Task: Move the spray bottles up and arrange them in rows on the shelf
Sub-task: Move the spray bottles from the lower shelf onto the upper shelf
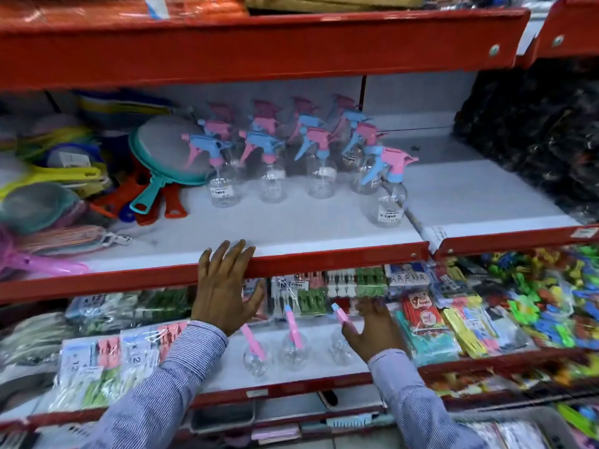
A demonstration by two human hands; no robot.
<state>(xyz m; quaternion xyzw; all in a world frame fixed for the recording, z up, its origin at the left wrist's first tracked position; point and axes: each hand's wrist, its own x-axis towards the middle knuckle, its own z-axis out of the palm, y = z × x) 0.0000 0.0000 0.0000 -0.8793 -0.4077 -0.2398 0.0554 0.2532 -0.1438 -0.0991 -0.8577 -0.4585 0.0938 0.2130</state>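
Spray bottles (291, 150) stand in rows on the middle shelf (324, 254), clear bodies, pink and blue trigger heads, most packed close toward the back. One bottle (389, 189) sits apart at the front right of the group, near the seam between shelf sections. Three more spray bottles remain on the lower shelf (291, 372): left one (256, 354), middle one (293, 341), right one (340, 338), all with pink heads and clear round bodies.

Your left hand (223, 286) is spread wide, fingers splayed, fingertips lying on the red front lip of the middle shelf, holding nothing. Your right hand (372, 328) is down at the lower shelf, against the pink head of the rightmost bottle; fingers look partly curled near it, but motion blur means you cannot tell whether it grips the bottle or just touches it. Both sleeves are striped blue.

Left of the upper bottles: a teal-rimmed sieve (165, 157) with orange and yellow handled ones beside it. Packs of clothes pegs (324, 286) hang behind the lower bottles, more peg packs (107, 361) at the lower left, colourful clips (534, 303) to the right.
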